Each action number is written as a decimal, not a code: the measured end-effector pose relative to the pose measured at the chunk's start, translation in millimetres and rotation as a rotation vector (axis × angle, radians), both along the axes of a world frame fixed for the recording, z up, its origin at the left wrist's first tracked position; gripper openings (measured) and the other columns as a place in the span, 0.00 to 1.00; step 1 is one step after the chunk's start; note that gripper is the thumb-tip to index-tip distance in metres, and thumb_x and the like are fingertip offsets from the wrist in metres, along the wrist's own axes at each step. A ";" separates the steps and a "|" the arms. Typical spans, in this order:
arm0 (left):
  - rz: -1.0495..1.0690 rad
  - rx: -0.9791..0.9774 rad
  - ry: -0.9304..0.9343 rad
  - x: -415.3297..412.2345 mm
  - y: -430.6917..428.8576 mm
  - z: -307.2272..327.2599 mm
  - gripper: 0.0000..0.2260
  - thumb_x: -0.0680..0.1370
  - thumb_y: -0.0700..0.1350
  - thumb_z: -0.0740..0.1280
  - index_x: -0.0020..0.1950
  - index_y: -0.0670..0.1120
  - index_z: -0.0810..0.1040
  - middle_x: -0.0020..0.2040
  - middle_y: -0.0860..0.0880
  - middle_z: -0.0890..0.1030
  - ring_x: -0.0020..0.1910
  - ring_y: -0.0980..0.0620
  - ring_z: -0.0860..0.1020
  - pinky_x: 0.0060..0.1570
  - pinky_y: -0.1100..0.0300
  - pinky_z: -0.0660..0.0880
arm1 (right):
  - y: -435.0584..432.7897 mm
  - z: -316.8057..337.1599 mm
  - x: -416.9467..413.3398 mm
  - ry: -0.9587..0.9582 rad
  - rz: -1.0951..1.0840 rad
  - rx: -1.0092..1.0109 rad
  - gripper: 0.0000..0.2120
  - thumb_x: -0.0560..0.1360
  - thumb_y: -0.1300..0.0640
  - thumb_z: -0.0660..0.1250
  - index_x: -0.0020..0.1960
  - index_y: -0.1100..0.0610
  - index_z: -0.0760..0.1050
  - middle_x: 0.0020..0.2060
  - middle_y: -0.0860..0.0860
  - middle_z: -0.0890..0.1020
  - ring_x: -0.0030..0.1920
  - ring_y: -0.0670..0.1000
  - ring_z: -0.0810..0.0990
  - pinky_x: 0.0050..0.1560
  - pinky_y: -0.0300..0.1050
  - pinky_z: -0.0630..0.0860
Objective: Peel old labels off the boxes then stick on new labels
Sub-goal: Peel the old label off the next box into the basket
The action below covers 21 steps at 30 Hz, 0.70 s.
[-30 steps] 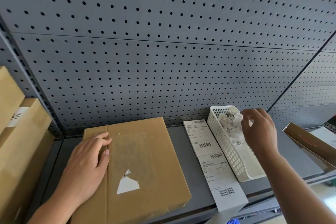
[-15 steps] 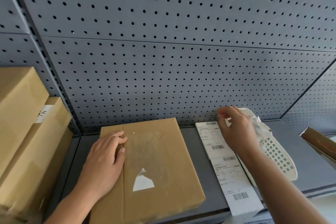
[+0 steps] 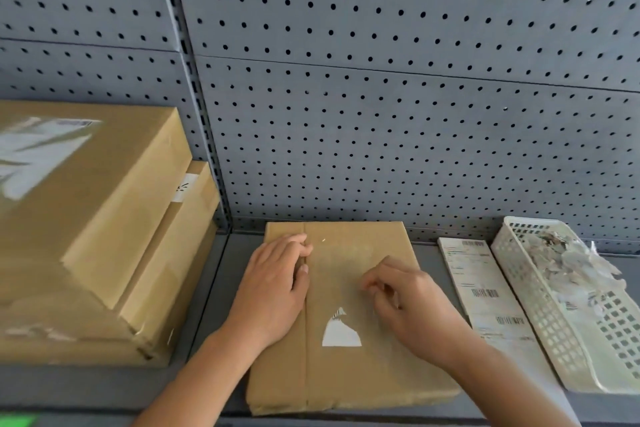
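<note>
- Centre stage is the flat cardboard box [image 3: 349, 367], lying on the grey shelf [image 3: 221, 305] with its far edge close to the pegboard wall [image 3: 381, 114].
- The left hand [image 3: 273, 291] lies flat on the box's left part, fingers straight and pressed together along the seam, palm down on the cardboard.
- The right hand [image 3: 412, 302] is over the box's right half, fingers curled in toward the thumb with the tips down near the cardboard; whether they pinch anything cannot be told.
- The old label is nearly gone: one torn white label scrap [image 3: 341, 331] clings to the box's top, just below and left of the right hand, with a dull patch of residue above it.
- Just right of the box lies the strip of new labels [image 3: 485, 295], barcodes showing, flat on the shelf.
- Beyond that strip, further right of the box, sits a white basket [image 3: 530, 305] with a heap of peeled paper shreds [image 3: 581, 263] at its far end.
- Left of the box stands a stack of boxes [image 3: 104, 236]; the top one carries a torn white label [image 3: 31, 152].
</note>
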<state>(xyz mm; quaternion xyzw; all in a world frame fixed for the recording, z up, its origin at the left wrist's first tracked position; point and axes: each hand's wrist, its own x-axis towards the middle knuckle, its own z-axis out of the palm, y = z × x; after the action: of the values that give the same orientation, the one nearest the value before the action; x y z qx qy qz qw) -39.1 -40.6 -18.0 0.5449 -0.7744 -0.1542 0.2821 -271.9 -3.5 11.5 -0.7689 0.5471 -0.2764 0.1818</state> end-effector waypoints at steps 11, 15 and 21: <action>0.001 -0.036 0.010 1.4 -0.8 -5.7 0.11 0.84 0.45 0.60 0.65 0.51 0.74 0.74 0.58 0.70 0.74 0.62 0.59 0.75 0.65 0.49 | 16.5 -24.3 29.3 0.076 -0.033 -0.075 0.08 0.78 0.56 0.62 0.46 0.47 0.78 0.43 0.38 0.76 0.43 0.42 0.75 0.44 0.35 0.71; 0.002 -0.046 0.004 1.2 -1.2 -7.2 0.11 0.83 0.45 0.60 0.65 0.50 0.75 0.73 0.56 0.71 0.74 0.61 0.61 0.75 0.65 0.50 | 19.2 -25.6 32.6 0.116 -0.025 -0.114 0.09 0.77 0.54 0.57 0.43 0.46 0.76 0.42 0.38 0.75 0.42 0.42 0.73 0.44 0.42 0.72; 0.000 -0.063 0.008 0.7 -2.0 -8.3 0.10 0.83 0.45 0.61 0.64 0.50 0.75 0.73 0.57 0.71 0.74 0.61 0.61 0.77 0.60 0.54 | 20.0 -25.3 30.3 0.027 -0.029 -0.075 0.10 0.79 0.53 0.57 0.47 0.44 0.76 0.45 0.37 0.75 0.44 0.42 0.75 0.47 0.43 0.74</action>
<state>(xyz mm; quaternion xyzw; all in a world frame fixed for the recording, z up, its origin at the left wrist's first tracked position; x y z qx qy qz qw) -38.4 -42.7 -26.4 0.5351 -0.7777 -0.1320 0.3023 -241.5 16.6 -13.8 -0.7709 0.5497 -0.2890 0.1415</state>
